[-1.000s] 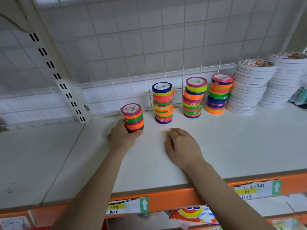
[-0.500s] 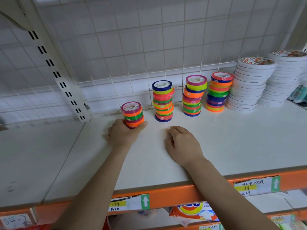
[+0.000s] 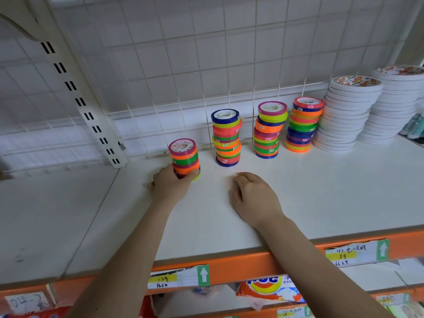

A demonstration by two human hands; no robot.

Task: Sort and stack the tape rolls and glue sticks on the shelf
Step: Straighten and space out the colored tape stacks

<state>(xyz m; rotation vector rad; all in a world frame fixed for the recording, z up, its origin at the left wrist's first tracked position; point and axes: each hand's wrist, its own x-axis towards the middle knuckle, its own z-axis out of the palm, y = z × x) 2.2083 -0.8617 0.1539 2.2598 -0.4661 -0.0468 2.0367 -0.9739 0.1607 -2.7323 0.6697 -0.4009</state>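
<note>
A short stack of coloured tape rolls stands on the white shelf. My left hand grips the bottom of this stack, thumb on its right side. To its right stand three taller stacks of coloured rolls: one topped blue, one topped pink and one topped red. My right hand rests on the shelf with loosely curled fingers and holds nothing. Two stacks of white tape rolls rise at the far right.
A wire grid back panel runs behind the stacks. A slotted upright post stands at the left. The shelf's orange front edge carries price labels. Packaged goods lie on the shelf below.
My left hand has kept its hold on the short stack, which has shifted slightly. My right hand has stayed in place on the shelf.
</note>
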